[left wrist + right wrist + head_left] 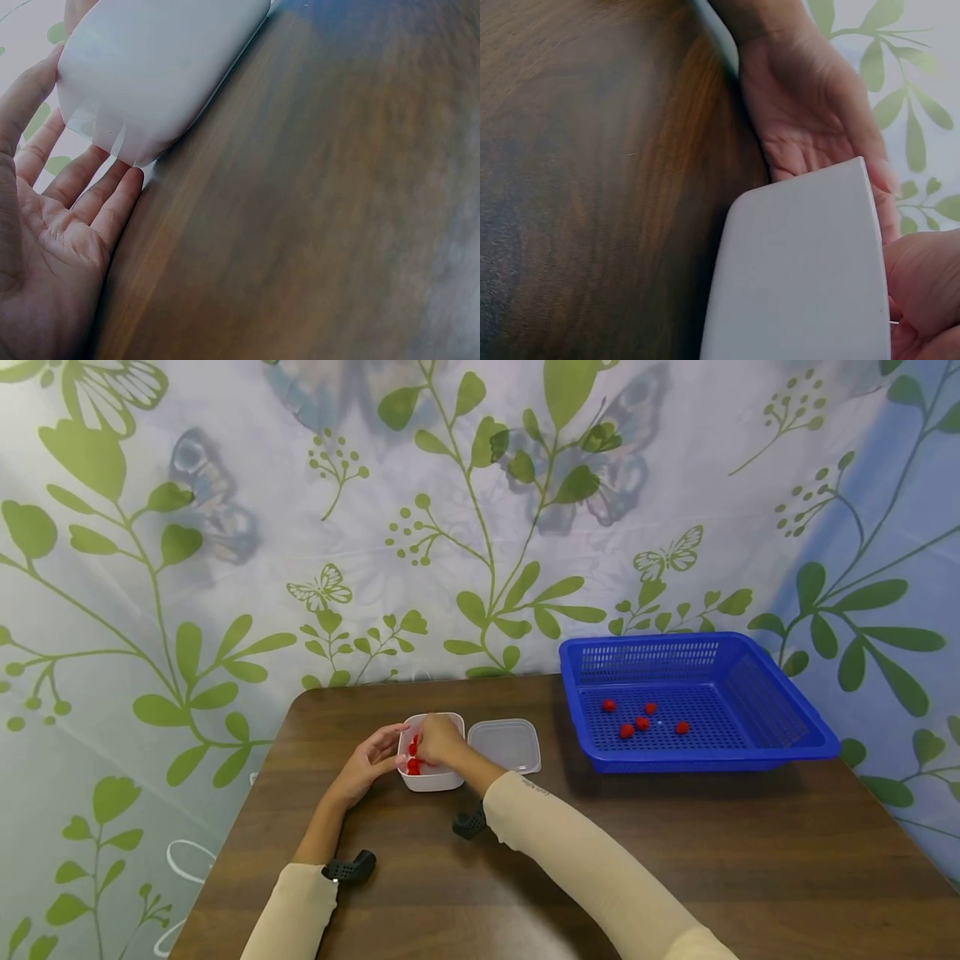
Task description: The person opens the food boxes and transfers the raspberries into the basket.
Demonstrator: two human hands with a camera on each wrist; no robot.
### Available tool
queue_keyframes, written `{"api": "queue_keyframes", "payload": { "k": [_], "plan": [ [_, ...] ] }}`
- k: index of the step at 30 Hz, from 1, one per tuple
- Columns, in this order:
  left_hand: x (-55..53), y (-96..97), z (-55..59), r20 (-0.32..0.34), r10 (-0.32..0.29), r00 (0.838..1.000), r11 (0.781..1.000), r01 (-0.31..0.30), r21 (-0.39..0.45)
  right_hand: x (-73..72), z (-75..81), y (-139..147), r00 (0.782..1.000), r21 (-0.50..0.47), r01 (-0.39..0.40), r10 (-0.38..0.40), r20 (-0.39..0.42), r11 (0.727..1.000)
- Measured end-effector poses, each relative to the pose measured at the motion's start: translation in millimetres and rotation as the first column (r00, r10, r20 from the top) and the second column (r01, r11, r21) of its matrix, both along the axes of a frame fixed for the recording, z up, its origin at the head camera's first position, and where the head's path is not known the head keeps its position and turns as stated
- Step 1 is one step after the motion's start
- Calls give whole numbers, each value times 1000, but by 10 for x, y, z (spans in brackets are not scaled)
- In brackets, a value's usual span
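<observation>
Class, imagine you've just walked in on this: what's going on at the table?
A person's left hand rests against the side of a white container, while the right hand reaches down inside it, where some small red pieces lie. Whether its fingers hold one is hidden. A translucent lid lies on the table just right of the container. Farther right, a blue basket has five red pieces in it.
</observation>
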State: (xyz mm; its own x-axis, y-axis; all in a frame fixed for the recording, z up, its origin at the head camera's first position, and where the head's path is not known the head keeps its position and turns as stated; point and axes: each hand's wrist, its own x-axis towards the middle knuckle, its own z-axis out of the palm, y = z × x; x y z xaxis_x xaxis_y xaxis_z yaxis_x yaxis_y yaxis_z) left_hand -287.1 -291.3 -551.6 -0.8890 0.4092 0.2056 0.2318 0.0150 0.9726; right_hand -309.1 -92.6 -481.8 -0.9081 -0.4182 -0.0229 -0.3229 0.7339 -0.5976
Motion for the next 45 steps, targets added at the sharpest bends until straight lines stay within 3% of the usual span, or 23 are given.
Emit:
{"api": "queue_keyframes", "payload": {
  "k": [5, 20, 29, 38, 45],
  "plan": [
    [7, 1, -13, -1, 5, 1000, 1000, -5, -7, 47, -6, 0, 998, 11, -2, 2, -63, 1000],
    [22, 2, -29, -15, 2, 1000, 1000, -2, 2, 63, -41, -9, 995, 65, 18, -11, -102, 998],
    [22, 3, -29, -19, 4, 1000, 1000, -4, 0, 73, 30, 71, 994, -24, 0, -2, -112, 1000],
    [28, -4, -37, 11, 12, 1000, 1000, -12, -8, 114, 111, 198, 999, -162, 32, -26, 43, 986],
    [28, 1, -30, -8, 5, 1000, 1000, -5, -8, 168, 141, 308, 993, -328, 47, -7, 121, 944]
  ]
}}
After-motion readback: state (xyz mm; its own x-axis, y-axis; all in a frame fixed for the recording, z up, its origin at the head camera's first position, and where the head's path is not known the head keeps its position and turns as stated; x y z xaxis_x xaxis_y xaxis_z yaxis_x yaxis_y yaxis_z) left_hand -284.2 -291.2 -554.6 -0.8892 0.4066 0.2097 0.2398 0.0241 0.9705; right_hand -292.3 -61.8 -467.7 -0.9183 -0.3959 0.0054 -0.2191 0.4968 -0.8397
